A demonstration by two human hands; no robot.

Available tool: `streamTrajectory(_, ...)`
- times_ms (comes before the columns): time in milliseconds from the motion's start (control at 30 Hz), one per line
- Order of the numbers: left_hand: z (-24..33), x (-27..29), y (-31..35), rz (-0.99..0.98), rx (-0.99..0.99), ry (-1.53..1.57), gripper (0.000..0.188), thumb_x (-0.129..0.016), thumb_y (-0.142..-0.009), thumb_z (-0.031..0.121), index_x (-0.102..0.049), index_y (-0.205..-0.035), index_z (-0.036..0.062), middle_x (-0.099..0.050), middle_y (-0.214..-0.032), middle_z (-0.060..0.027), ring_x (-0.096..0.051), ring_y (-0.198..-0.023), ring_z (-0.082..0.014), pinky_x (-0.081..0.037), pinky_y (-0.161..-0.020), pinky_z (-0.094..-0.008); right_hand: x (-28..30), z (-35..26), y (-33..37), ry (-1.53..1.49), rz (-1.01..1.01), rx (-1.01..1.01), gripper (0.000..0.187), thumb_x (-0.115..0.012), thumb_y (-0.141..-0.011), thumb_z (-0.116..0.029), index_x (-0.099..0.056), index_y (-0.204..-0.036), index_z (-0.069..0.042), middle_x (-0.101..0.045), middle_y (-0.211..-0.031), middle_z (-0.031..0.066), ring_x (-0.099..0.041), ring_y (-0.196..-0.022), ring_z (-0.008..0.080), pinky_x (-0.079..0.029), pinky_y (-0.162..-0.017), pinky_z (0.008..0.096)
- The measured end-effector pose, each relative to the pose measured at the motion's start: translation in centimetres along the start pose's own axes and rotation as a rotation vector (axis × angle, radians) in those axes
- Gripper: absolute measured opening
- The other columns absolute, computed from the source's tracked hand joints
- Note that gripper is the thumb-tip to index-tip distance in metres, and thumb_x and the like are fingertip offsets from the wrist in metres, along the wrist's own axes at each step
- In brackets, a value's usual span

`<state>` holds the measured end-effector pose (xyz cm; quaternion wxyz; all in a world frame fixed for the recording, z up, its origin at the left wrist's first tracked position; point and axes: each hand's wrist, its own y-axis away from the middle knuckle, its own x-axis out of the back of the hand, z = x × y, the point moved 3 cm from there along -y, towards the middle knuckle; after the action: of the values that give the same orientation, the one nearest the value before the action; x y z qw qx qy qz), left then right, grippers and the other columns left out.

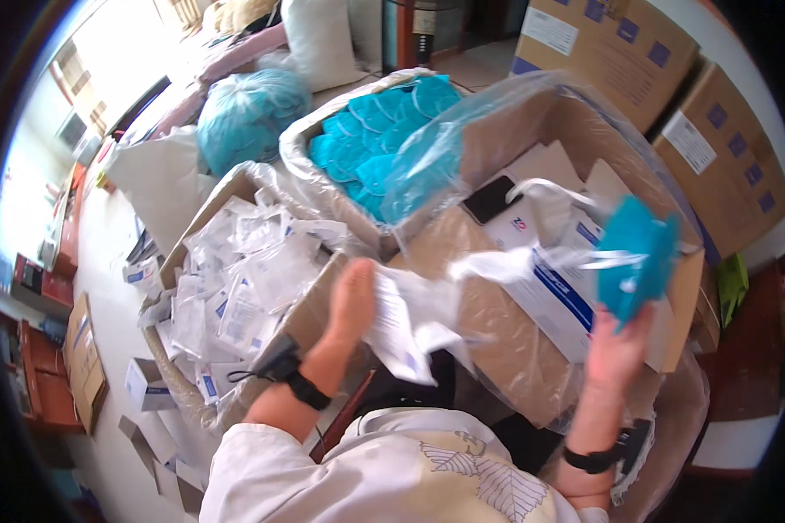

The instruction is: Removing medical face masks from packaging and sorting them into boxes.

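Observation:
My right hand [617, 344] is closed around the lower end of a turquoise folded face mask [634, 253], raised over the right-hand carton; I cannot tell if it is a single mask or more. White straps trail from the mask, blurred by motion. Lower and to the left, my left hand [354, 301] grips a thin white plastic pouch [403, 336] with printing on it, which hangs crumpled in front of my body. Beneath the mask lies a white and blue small carton [545, 301] on brown cardboard [488, 336]. Next to it rests a black phone [492, 200].
A carton on the left is full of white packaged pouches [249, 270]. Turquoise masks [379, 131] fill a plastic-lined carton behind it. A tied bag of turquoise items [251, 115] stands farther back. Large brown cartons [602, 57] are at the back right. Opened small boxes [153, 383] lie at lower left.

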<state>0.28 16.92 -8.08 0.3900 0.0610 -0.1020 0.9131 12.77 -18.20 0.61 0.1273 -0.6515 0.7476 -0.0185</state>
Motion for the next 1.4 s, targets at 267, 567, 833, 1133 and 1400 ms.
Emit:
streamTrajectory(267, -4.5, 17.5, -6.6, 0.5, -0.506, -0.941, 0.012, -0.053, -0.084, 0.014, -0.06, -0.089, 0.0058, -0.06, -0.098, -0.0114, -0.056, -0.084, -0.032, -0.043, -0.075, -0.0398, -0.8, -6.0, -0.6, -0.119, 0.101, 0.077, 0.055, -0.05, -0.09, -0.029, -0.029, -0.132, -0.001, -0.037, -0.132, 0.0141, -0.039, -0.119, 0.0258, -0.029, -0.1, 0.0373)
streamTrajectory(567, -33.6, 15.6, -6.0, -0.787, 0.368, -1.115, 0.035, -0.053, -0.08, 0.032, -0.061, -0.097, 0.0029, -0.061, -0.096, -0.0198, -0.057, -0.093, -0.0344, -0.044, -0.078, -0.0415, -2.7, -3.5, 1.8, -0.105, -0.143, -0.127, 0.034, -0.047, -0.092, -0.016, -0.041, -0.123, -0.004, -0.047, -0.12, 0.0058, -0.045, -0.107, 0.0143, -0.036, -0.092, 0.0292)
streamTrajectory(833, -20.9, 17.2, -9.3, -0.088, 0.13, -0.542, 0.027, -0.051, -0.085, 0.021, -0.056, -0.1, -0.0006, -0.056, -0.103, -0.0123, -0.051, -0.095, -0.0197, -0.038, -0.082, -0.0337, -2.3, -2.6, 4.0, -0.223, -0.153, -0.229, 0.035, -0.044, -0.093, -0.016, -0.039, -0.126, -0.004, -0.046, -0.12, 0.0041, -0.043, -0.108, 0.0117, -0.034, -0.094, 0.026)
streamTrajectory(1133, 8.4, -8.2, 8.6, -0.965, 0.25, 0.405, 0.028, -0.045, -0.093, 0.017, -0.057, -0.108, -0.0025, -0.06, -0.103, -0.0102, -0.056, -0.096, -0.0158, -0.044, -0.086, -0.0293, -0.2, -0.2, 7.8, -0.233, -0.124, -0.259, 0.03, -0.042, -0.095, -0.022, -0.039, -0.119, -0.005, -0.047, -0.115, 0.0055, -0.043, -0.104, 0.0113, -0.034, -0.091, 0.0248)
streamTrajectory(1400, 7.0, -16.1, 13.5, -0.984, 0.64, 0.46, 0.029, -0.047, -0.092, 0.027, -0.058, -0.105, 0.0042, -0.063, -0.092, -0.0023, -0.06, -0.08, -0.0127, -0.049, -0.071, -0.0265, 8.8, 1.8, 11.4, 0.197, -0.004, -0.339, 0.021, -0.052, -0.091, -0.024, -0.053, -0.083, -0.005, -0.047, -0.074, -0.0047, -0.039, -0.07, 0.0025, -0.034, -0.062, 0.0176)
